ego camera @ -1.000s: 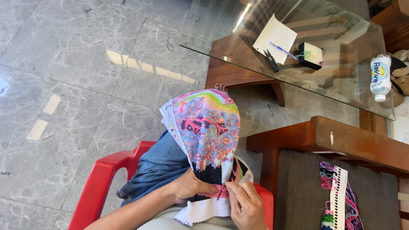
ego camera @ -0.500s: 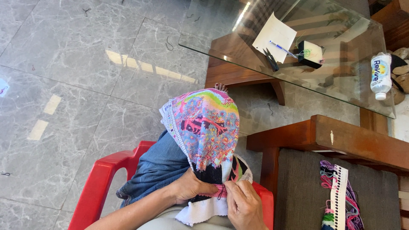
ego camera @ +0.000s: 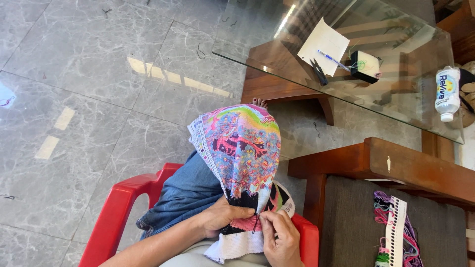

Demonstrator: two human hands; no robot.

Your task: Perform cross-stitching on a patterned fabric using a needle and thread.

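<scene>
**Cross-stitch canvas held over the knee, needle at the cloth**

The embroidered canvas was draped over a denim-clad knee above a red plastic chair. Compared with half a second and one second earlier, little had changed: the canvas lay as before, and the hands had shifted only slightly at its lower edge, so the same stitch was judged to be in progress. The left hand was closed on the cloth, thumb and fingers pinching a fold. The right hand was pinched on a thin dark needle touching the cloth. On the glass table were seen a sheet of paper, a pen, scissors, a small dark box with green thread on top, and a capped bottle lying on its side. A thread organiser card with coloured skeins lay on the dark cushion.
</scene>
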